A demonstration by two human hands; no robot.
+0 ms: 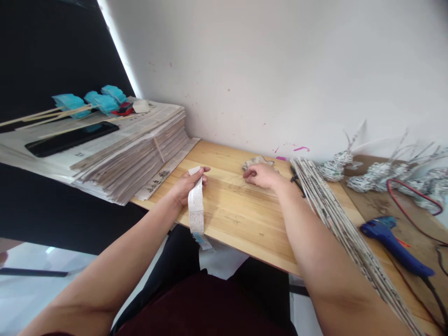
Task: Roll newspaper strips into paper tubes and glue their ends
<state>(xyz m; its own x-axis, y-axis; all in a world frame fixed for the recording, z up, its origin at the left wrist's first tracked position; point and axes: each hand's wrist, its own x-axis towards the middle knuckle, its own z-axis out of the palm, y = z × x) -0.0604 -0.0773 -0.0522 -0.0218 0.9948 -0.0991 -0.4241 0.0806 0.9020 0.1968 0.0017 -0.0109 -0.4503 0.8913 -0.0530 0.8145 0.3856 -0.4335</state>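
My left hand [187, 185] rests on the wooden table [238, 214] and pinches a long folded strip of newspaper [196, 210] that hangs over the table's near edge. My right hand [261, 176] lies further back on the table, fingers curled on a small crumpled piece of newspaper [252, 162] near the wall. A bundle of thin rolled newspaper sticks [336, 217] lies just right of my right forearm.
A tall stack of newspapers [140, 149] sits at the left, with a black phone [72, 139] and sticks with blue paper heads [89, 103] on top. A blue glue gun [392, 242] with red cable and woven paper pieces [381, 176] lie at the right.
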